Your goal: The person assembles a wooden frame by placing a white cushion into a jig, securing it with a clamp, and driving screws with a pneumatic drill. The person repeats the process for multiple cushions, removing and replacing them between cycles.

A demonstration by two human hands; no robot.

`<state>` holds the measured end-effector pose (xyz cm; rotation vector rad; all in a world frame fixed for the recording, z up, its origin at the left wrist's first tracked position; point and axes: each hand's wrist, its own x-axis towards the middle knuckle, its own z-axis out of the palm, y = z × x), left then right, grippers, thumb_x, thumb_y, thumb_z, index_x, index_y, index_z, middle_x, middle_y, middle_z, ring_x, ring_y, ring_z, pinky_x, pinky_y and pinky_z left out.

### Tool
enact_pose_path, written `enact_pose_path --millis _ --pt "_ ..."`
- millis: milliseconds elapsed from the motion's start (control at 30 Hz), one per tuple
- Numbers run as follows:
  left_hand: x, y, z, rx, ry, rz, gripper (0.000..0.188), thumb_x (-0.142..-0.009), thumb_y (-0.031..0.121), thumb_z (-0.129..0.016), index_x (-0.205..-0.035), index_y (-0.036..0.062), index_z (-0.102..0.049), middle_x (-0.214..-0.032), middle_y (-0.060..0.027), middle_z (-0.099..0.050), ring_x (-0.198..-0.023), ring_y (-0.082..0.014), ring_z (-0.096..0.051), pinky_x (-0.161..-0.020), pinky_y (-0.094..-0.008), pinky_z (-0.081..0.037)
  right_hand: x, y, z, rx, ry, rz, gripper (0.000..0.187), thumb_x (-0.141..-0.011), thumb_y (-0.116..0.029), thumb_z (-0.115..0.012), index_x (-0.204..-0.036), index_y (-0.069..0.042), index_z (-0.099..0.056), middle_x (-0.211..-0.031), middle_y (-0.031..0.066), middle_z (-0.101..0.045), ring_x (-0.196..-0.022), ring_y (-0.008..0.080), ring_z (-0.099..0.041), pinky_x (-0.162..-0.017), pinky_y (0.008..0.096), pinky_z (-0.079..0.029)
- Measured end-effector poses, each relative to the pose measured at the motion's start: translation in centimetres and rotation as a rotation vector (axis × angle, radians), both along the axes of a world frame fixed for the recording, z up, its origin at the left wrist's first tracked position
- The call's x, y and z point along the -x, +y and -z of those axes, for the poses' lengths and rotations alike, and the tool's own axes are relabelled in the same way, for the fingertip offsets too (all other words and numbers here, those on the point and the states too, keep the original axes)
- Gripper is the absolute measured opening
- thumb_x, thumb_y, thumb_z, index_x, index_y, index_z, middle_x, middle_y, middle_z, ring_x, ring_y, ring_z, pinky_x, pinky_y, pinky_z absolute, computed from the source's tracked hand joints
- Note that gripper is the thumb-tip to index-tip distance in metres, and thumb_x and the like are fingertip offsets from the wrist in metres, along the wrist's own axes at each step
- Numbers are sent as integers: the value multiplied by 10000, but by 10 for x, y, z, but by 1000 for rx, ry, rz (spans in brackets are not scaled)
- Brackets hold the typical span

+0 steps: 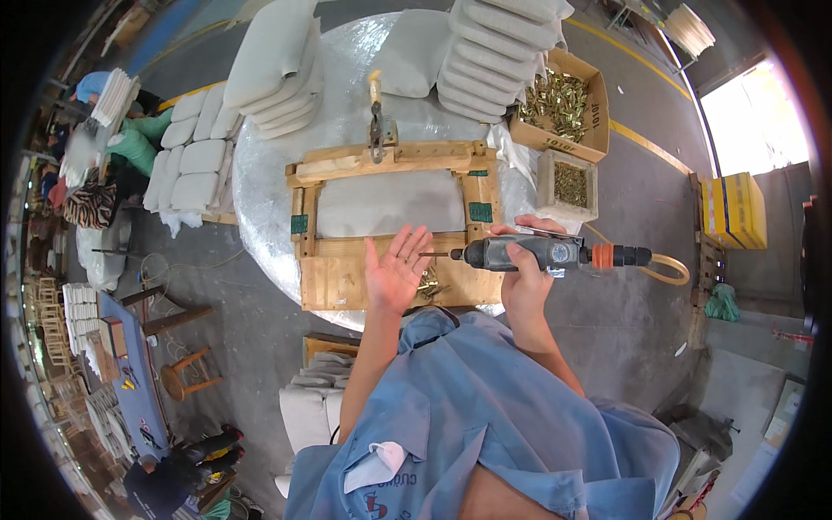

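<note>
Drill (537, 253), long axis left-right, at wooden frame's (347, 166) near right corner, wrapped in right hand (529, 290); left hand (394, 277), palm up, fingers slightly spread, over frame's near edge, beside drill bit (439, 254).

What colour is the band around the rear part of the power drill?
Orange: the band on the power drill shows best in the head view.

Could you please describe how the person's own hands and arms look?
The left hand and right hand wear no gloves. Both forearms are bare, with no sleeve over them. A loose blue shirt is worn.
</note>
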<state>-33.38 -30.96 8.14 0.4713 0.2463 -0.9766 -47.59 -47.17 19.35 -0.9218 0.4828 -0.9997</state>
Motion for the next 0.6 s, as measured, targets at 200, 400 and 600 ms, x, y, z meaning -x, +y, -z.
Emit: enact_pose_path --millis 200,400,600 --pt "24 21 -23 65 -82 14 899 -1121 708 -307 -1605 -35 -454 -1612 -247 -521 -1500 -369 -496 -1202 -489 -460 14 28 -10 -41 -88 -67 532 -844 125 -623 -1309 -88 -478 -1287 168 -569 -1089 388 -728 -975 545 -614" --pt "44 48 -22 45 -84 -41 777 -1135 643 -383 -1537 -3 -540 -1492 -199 -618 -1412 -326 -575 -1149 -461 -513 30 51 -14 -49 -92 -100 522 -860 97 -623 -1323 -106 -491 -1299 158 -578 -1086 409 -718 -954 570 -621" --pt "61 80 10 -95 -25 -105 441 -1114 442 -618 -1303 47 -666 -1125 -76 -715 -1077 -225 -717 -950 -385 -624 44 66 -35 -93 -162 -95 555 -835 139 -602 -1326 -94 -487 -1289 167 -583 -1089 419 -729 -980 523 -606"
